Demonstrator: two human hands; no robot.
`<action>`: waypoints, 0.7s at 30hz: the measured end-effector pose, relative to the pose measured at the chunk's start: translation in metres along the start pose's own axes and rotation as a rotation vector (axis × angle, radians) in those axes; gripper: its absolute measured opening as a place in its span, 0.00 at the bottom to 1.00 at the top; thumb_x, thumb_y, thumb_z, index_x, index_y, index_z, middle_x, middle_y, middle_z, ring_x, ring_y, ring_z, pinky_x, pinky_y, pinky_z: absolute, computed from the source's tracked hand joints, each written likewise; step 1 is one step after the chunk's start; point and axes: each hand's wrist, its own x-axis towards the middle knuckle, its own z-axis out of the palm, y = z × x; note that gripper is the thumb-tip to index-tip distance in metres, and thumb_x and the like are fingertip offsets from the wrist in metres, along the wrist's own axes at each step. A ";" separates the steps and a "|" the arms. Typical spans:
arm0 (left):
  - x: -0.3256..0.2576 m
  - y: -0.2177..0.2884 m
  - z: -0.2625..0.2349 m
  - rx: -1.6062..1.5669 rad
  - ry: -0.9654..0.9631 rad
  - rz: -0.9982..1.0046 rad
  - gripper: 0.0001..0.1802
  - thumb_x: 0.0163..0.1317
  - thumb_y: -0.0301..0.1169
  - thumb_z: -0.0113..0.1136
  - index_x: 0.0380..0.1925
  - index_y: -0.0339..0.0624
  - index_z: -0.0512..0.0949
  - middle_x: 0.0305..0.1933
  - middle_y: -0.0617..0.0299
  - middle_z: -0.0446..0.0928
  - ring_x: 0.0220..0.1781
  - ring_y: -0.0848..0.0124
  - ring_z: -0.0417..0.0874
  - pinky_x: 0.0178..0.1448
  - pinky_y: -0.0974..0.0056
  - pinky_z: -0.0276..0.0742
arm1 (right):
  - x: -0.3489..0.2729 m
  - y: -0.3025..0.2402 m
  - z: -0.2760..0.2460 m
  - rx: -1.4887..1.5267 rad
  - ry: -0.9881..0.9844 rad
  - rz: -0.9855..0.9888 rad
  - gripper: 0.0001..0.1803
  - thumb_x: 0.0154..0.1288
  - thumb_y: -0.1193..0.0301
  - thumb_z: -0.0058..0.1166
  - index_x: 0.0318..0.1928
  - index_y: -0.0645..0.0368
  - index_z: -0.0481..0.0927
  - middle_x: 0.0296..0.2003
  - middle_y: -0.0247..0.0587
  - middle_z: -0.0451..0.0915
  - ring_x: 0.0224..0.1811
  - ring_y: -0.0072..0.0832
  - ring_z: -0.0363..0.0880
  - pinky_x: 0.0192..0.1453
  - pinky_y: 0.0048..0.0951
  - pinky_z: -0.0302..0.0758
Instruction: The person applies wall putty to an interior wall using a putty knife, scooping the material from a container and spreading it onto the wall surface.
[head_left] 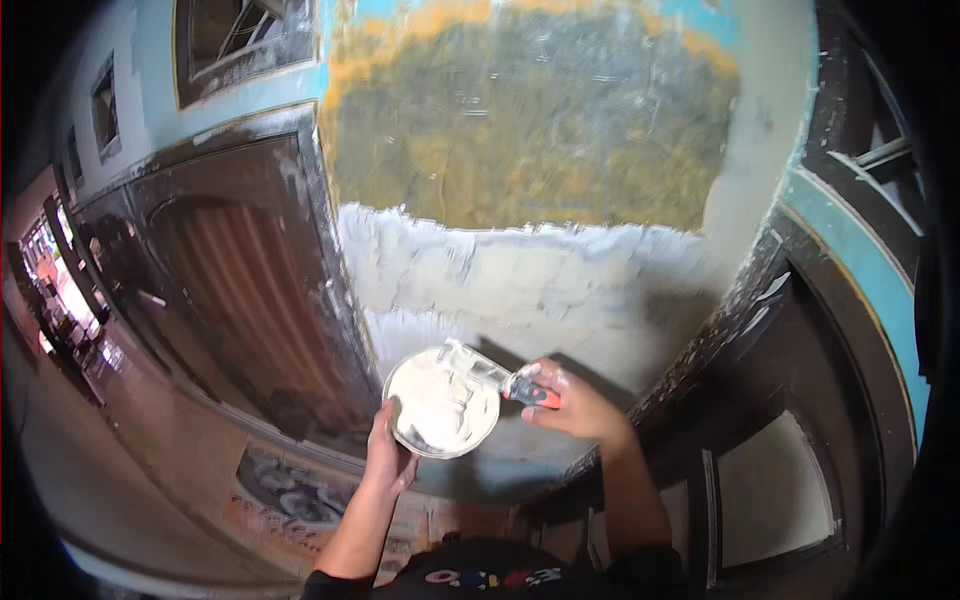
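My left hand [388, 448] grips a round bowl [487, 432] by its left rim and underside, thumb on the edge. Thick white paste [425, 395], like wall filler, fills much of the bowl. In my right hand [565, 400] is a putty knife [530, 390] with a black and red handle, my fingers closed round it. Its blade, smeared with white, reaches over the bowl's far right edge; whether it touches the paste I cannot tell. White smudges show on my right fingers. Beyond the bowl stands a wall [540, 290] whose lower part is coated whitish.
Higher up, the wall has a rough olive-brown patch [530, 130] with orange and turquoise edges. A dark wooden door [240, 270] stands at the left, dark panelled woodwork [740, 400] at the right. A printed mat or sheet [290, 490] lies on the floor at lower left.
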 end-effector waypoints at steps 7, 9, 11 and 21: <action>0.006 0.003 -0.009 0.009 -0.057 0.049 0.34 0.71 0.53 0.47 0.66 0.39 0.65 0.65 0.52 0.72 0.63 0.58 0.77 0.62 0.54 0.79 | 0.025 -0.090 -0.021 -0.696 0.721 -0.391 0.26 0.55 0.72 0.66 0.55 0.63 0.76 0.44 0.52 0.83 0.45 0.39 0.84 0.50 0.35 0.79; 0.008 0.003 -0.014 0.002 -0.072 0.036 0.34 0.71 0.54 0.46 0.66 0.39 0.66 0.64 0.52 0.73 0.63 0.58 0.78 0.62 0.54 0.79 | 0.035 -0.114 -0.049 -0.837 0.896 -0.503 0.27 0.59 0.71 0.64 0.60 0.57 0.76 0.47 0.51 0.83 0.46 0.43 0.83 0.51 0.37 0.78; 0.007 0.007 -0.015 -0.010 -0.081 0.031 0.34 0.71 0.55 0.46 0.65 0.39 0.66 0.64 0.52 0.73 0.62 0.58 0.78 0.62 0.54 0.79 | 0.044 -0.151 -0.070 -0.809 1.016 -0.596 0.24 0.65 0.68 0.59 0.61 0.57 0.75 0.47 0.53 0.82 0.47 0.47 0.83 0.52 0.41 0.77; 0.012 0.015 -0.030 -0.036 -0.026 0.036 0.33 0.70 0.54 0.48 0.63 0.40 0.68 0.58 0.55 0.77 0.54 0.61 0.83 0.48 0.61 0.87 | 0.091 -0.298 -0.189 -1.186 1.424 -0.705 0.24 0.70 0.66 0.47 0.64 0.58 0.63 0.48 0.64 0.79 0.45 0.61 0.81 0.50 0.53 0.77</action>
